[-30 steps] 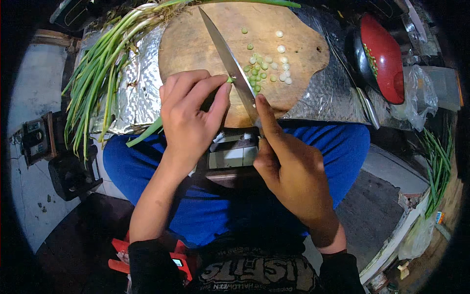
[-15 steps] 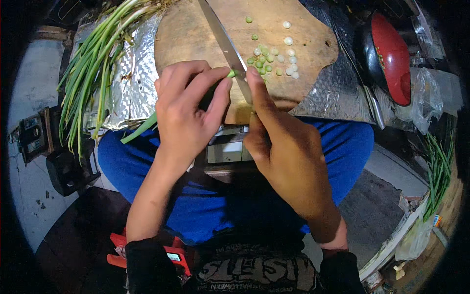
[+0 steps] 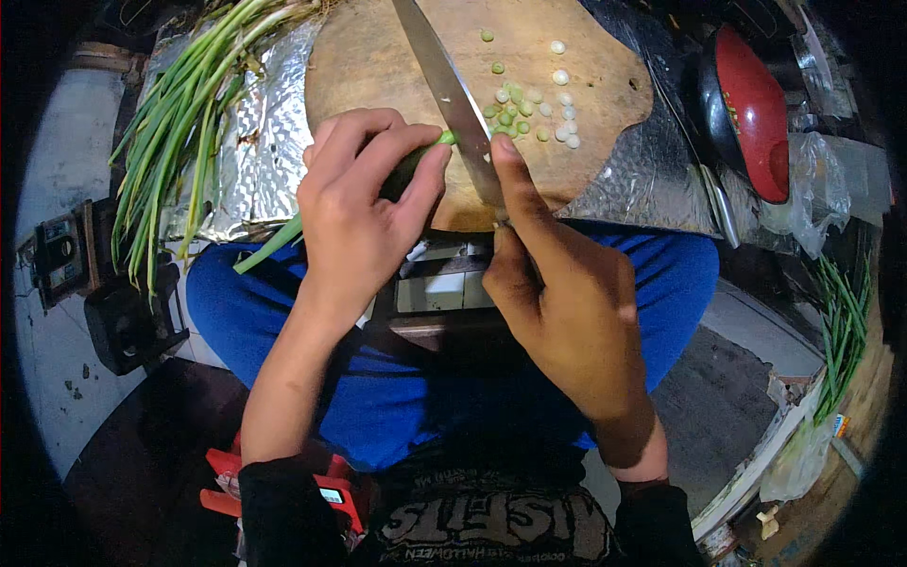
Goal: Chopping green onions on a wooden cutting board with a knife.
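Note:
My left hand (image 3: 364, 203) pinches a green spring onion (image 3: 272, 248) over the near left part of a wooden cutting board (image 3: 368, 66). The stalk's cut end pokes out past my fingertips, and its leaf end trails out below my wrist side. In my right hand (image 3: 567, 302) is a kitchen knife (image 3: 452, 94), its handle mostly hidden by my fingers and my index finger stretched along the blade. The blade points away from me, tilted left, a small gap right of the stalk's end. Several white and green spring onion slices (image 3: 513, 111) lie right of the blade.
A bunch of spring onions (image 3: 175, 142) rests on foil (image 3: 269, 113) at the left. Right of the board stand a red-lined bowl (image 3: 753, 113) and a metal utensil (image 3: 720, 203). More green stalks (image 3: 841, 331) lie far right near a clear plastic bag (image 3: 817, 194).
The knife and my right hand have shifted slightly right, opening a gap between the blade and the stalk's end. My left hand stays nearly in place.

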The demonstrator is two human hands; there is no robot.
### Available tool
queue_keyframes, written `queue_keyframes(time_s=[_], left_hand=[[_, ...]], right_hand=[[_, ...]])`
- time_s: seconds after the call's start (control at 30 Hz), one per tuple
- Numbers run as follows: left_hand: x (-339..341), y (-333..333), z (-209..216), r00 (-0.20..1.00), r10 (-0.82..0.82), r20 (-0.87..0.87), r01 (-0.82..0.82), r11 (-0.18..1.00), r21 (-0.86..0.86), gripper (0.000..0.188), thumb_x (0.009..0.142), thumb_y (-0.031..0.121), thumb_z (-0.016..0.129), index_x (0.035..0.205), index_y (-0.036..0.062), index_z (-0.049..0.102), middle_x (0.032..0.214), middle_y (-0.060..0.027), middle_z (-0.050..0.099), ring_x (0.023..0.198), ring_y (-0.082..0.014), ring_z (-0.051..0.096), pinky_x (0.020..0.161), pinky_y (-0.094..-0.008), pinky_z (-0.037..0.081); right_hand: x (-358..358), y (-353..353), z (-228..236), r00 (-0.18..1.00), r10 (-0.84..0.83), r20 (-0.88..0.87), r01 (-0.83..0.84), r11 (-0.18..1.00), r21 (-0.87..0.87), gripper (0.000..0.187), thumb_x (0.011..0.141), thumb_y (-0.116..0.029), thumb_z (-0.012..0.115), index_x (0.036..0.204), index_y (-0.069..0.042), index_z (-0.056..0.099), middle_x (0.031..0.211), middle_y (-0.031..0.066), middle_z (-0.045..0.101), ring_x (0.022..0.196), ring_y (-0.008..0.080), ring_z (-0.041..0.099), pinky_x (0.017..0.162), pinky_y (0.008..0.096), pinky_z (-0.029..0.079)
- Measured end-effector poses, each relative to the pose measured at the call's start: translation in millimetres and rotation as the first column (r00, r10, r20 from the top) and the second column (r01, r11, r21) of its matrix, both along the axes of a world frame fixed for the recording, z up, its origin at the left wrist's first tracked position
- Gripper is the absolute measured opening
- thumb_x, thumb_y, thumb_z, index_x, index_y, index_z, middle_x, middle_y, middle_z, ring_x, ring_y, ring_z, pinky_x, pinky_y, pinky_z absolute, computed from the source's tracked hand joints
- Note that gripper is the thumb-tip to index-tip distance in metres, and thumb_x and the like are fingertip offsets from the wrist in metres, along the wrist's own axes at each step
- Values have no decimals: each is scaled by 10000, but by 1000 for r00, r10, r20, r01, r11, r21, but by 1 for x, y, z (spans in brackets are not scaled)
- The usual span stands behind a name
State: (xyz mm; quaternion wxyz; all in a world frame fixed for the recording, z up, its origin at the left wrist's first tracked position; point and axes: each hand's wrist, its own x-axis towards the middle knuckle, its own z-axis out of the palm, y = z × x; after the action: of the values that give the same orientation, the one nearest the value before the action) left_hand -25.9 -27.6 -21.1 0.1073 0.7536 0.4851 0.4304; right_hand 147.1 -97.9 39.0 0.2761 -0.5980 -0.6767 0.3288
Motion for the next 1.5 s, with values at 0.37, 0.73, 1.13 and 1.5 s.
queue_keyframes(time_s=[0.37, 0.73, 1.13, 1.5], left_hand=[[-1, 2, -2, 999, -16, -27, 17, 1000, 26, 146, 771, 72, 825, 902, 63, 760, 894, -58, 658, 828, -251, 616, 735, -341, 451], [-11, -1, -1, 997, -72, -8, 72, 997, -31, 207, 766, 60, 804, 963, 52, 742, 923, -92, 632, 850, -287, 620, 747, -371, 486], [-10, 0, -3, 997, -74, 6, 74, 997, -28, 200, 761, 67, 804, 939, 47, 717, 953, -103, 641, 897, -309, 625, 766, -380, 481], [-10, 2, 0, 996, -79, -36, 79, 997, -1, 166, 756, 45, 807, 899, 42, 724, 929, -91, 658, 927, -297, 636, 788, -379, 478]], right_hand=[[-10, 11, -9, 998, 11, 62, -14, 998, 54, 789, 858, 31, 680, 1577, -108, 383, 749, 97, 588, 657, 208, 621, 666, 344, 528], [-8, 22, -11, 998, 3, 57, -9, 993, 114, 701, 890, -8, 663, 1547, -92, 432, 772, 149, 624, 618, 233, 635, 646, 345, 525], [-10, 10, -5, 1000, 17, -8, -16, 994, 112, 710, 873, 44, 638, 1541, -94, 442, 778, 172, 591, 646, 203, 609, 675, 316, 522], [-19, 14, -10, 994, 11, 113, -20, 997, 74, 741, 875, 16, 666, 1561, -80, 401, 769, 154, 611, 664, 281, 648, 665, 371, 530]])
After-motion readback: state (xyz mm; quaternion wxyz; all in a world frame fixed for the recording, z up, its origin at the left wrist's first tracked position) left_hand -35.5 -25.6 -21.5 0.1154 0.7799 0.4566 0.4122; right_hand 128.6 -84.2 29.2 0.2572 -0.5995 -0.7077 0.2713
